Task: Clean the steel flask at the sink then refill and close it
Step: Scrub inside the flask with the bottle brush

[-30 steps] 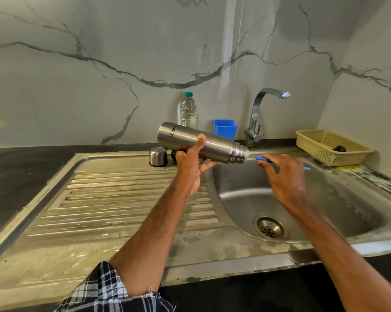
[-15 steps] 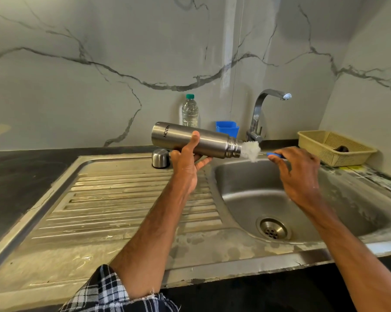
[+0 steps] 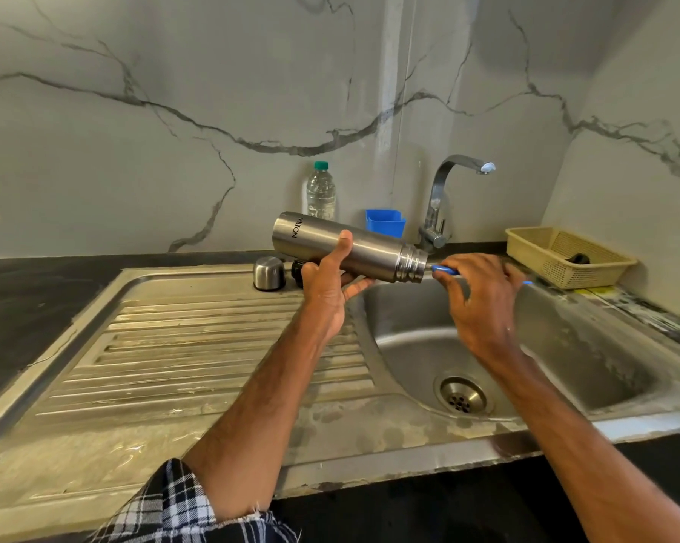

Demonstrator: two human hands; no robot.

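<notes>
Steel flask (image 3: 350, 248): cylindrical, brushed metal, uncapped, held nearly level above the left rim of the stainless steel sink (image 3: 565, 346), mouth pointing right.
Surface: ribbed drainboard (image 3: 213, 346) left of the basin, set in a black counter (image 3: 17, 307).
Room: white marble wall (image 3: 173, 150) with grey veins; chrome tap (image 3: 440, 201) behind the basin.
Left hand (image 3: 330, 284): grips the flask's middle, thumb on top.
Right hand (image 3: 479, 299): fingers curled round a blue-handled brush (image 3: 446, 271) entering the flask's mouth.

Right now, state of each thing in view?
steel flask, uncapped, nearly horizontal, mouth toward basin
brush, head hidden in flask mouth
left hand, grips flask
right hand, grips brush handle
tap, no water running
steel cap, off, on drainboard
plastic bottle, capped, upright
</notes>
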